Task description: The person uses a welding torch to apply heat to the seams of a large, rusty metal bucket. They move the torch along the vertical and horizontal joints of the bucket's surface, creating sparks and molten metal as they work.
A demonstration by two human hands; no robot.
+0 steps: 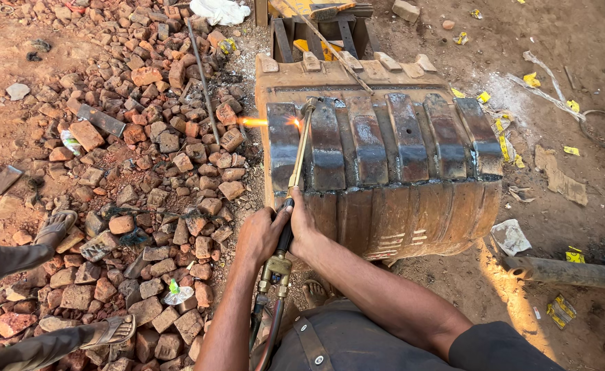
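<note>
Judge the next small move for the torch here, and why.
Probably ease the torch slowly along the edge of the leftmost steel strip on the excavator bucket. Both hands, left hand and right hand, grip its handle, and the flame burns at that strip's upper corner.

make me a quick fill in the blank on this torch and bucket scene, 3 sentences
1. Both hands, the left hand and the right hand, grip the handle of a brass cutting ____.
2. The flame shoots toward the ____ side of the picture, over the brick rubble.
3. The excavator bucket has ____ steel strips welded across its back.

Missing words: torch; left; five
</note>
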